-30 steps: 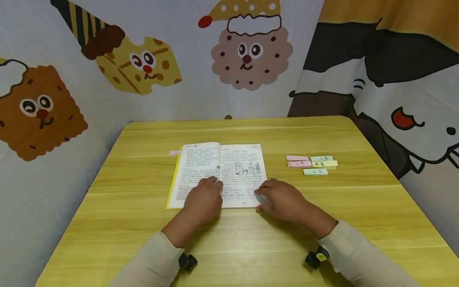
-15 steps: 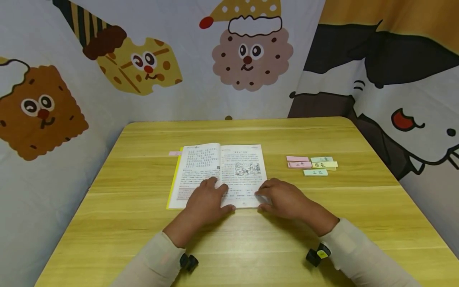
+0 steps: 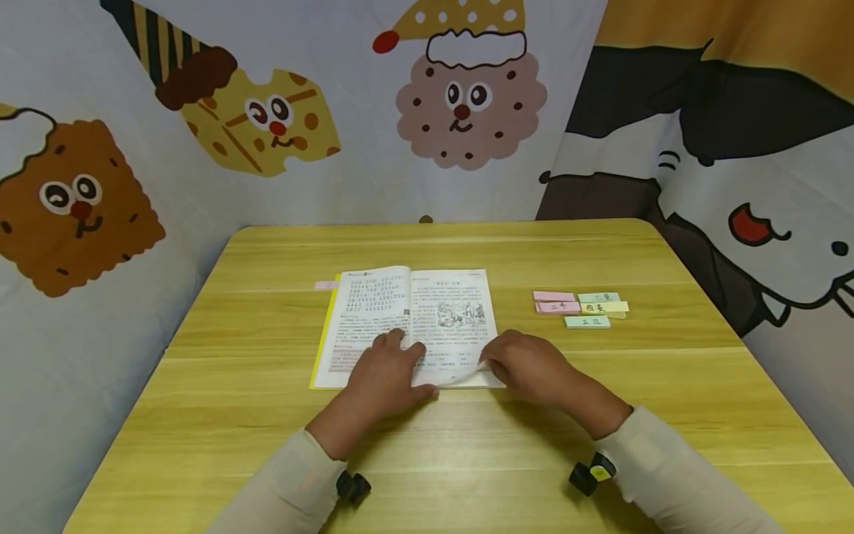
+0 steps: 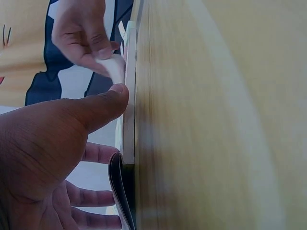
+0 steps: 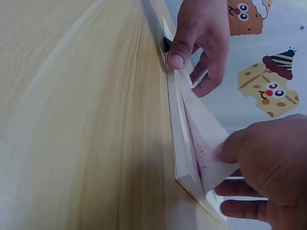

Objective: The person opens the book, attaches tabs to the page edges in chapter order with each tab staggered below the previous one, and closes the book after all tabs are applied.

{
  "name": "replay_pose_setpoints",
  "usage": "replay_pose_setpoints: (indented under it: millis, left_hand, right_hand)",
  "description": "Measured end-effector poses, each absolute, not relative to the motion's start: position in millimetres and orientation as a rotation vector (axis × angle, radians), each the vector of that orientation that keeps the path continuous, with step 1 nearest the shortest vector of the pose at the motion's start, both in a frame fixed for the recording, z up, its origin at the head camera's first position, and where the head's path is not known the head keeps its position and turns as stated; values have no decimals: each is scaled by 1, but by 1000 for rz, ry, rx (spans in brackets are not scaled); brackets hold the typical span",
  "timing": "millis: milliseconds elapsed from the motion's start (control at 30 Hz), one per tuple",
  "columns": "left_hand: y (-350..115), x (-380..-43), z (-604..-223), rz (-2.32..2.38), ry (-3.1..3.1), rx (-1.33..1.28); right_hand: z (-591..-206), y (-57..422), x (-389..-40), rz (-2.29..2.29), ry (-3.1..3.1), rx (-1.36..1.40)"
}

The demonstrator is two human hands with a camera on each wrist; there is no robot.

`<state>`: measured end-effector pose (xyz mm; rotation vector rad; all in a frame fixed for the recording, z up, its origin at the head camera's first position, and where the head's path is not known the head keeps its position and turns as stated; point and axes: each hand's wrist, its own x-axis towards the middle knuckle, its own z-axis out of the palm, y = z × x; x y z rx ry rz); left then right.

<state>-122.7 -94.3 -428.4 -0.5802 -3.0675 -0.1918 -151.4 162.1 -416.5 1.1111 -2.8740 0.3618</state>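
An open book [image 3: 430, 319] with printed text and a line drawing lies on the wooden table. My left hand [image 3: 385, 374] rests across its lower middle, fingers spread over the pages and thumb at the bottom edge. At the lower right corner, my right hand [image 3: 530, 368] pinches a page [image 3: 469, 372] between thumb and fingers. In the right wrist view that page [image 5: 207, 127] stands lifted off the stack, showing print beneath. The left wrist view shows the left thumb on the book's edge [image 4: 129, 115] and the curled page [image 4: 113, 67] in the other hand.
Right of the book lie small paper slips with handwriting: pink [image 3: 557, 306], yellow [image 3: 603, 306] and green [image 3: 587, 322]. A pink tab [image 3: 326, 285] sticks out at the book's upper left. Behind the table [image 3: 434, 452] hangs a cartoon-printed cloth [image 3: 373, 185].
The right fingers have taken hold of the lower right page corner and raised it, so the page's bottom edge curls. Earlier, the left thumb spread out to the right along the bottom edge.
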Motion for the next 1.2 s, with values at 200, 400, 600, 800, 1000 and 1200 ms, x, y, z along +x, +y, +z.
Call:
replay_pose_setpoints:
  millis: [200, 400, 600, 800, 1000, 1200]
  left_hand:
    - [-94, -123, -429, -201, -3055, -575]
    - [-94, -124, -431, -204, -3039, -574]
    - [-95, -125, -431, -229, -3055, -556]
    - [-95, -125, -429, -240, -3049, -555]
    - [-95, -125, -426, -271, -3036, -540]
    - [-93, -127, -425, -337, -3057, -480]
  right_hand:
    - [-413, 159, -154, 408, -2729, 1080]
    - [-413, 156, -154, 481, -2599, 1095]
    - [-411, 153, -152, 499, -2537, 1090]
    - [-412, 156, -151, 452, -2598, 988]
    - [-417, 159, -148, 488, -2717, 876]
    - [-427, 161, -147, 439, -2866, 902]
